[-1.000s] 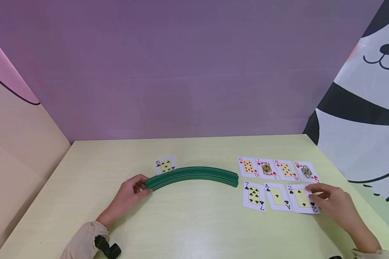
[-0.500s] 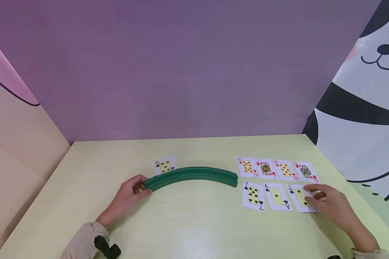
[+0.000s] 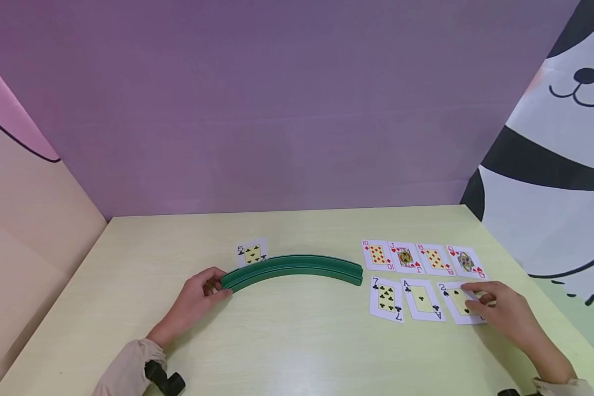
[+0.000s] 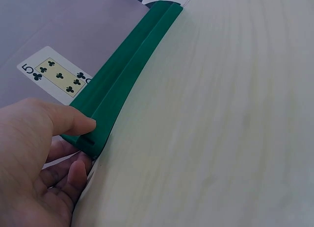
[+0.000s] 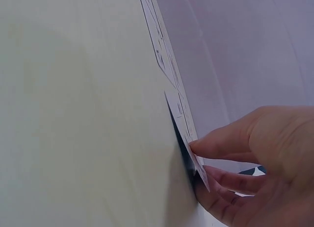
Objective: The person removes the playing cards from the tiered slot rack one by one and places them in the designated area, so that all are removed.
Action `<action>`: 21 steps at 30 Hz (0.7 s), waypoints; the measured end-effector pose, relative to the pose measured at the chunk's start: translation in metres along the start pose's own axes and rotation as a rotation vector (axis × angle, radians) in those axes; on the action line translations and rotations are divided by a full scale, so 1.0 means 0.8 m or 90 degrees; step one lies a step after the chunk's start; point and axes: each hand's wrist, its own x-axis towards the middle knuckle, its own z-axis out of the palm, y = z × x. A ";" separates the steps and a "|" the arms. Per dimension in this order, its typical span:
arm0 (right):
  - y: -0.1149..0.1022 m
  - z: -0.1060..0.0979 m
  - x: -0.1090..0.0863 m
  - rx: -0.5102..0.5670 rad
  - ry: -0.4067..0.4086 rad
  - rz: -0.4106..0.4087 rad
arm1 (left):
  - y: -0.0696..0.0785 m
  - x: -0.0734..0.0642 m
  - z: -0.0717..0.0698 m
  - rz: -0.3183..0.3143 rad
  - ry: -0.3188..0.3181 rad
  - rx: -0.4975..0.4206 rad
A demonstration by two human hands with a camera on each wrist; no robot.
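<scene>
My left hand (image 3: 195,300) grips the left end of a curved green card holder (image 3: 297,265), thumb on its near side. A five of clubs (image 4: 59,75) rises from behind the holder's face, its lower part hidden. At the right, my right hand (image 3: 507,308) pinches the right edge of a two of spades (image 3: 456,302) between thumb and fingers. In the right wrist view this playing card (image 5: 182,124) is tilted, with a dark gap between it and the table. An ace of clubs (image 3: 422,300) and a seven of clubs (image 3: 386,298) lie to its left.
Behind them a row of red cards lies flat: ten of diamonds (image 3: 378,255), jack of hearts (image 3: 406,257), eight of diamonds (image 3: 434,259) and queen of hearts (image 3: 467,262). A purple backdrop (image 3: 287,110) stands along the far edge of the pale table (image 3: 297,341).
My right hand has shifted slightly left over the two of spades, covering more of its lower right corner. My left hand and the card holder have stayed in place.
</scene>
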 end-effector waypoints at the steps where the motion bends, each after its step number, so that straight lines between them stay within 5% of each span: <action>1: 0.001 0.000 0.000 -0.001 0.002 -0.004 | 0.000 0.000 0.000 0.000 0.000 0.000; 14: -0.001 0.006 0.000 -0.002 0.014 -0.019 | 0.000 -0.001 0.001 -0.012 0.007 0.005; 21: -0.009 0.006 -0.004 -0.001 0.061 -0.006 | 0.002 0.001 0.001 -0.006 0.006 0.003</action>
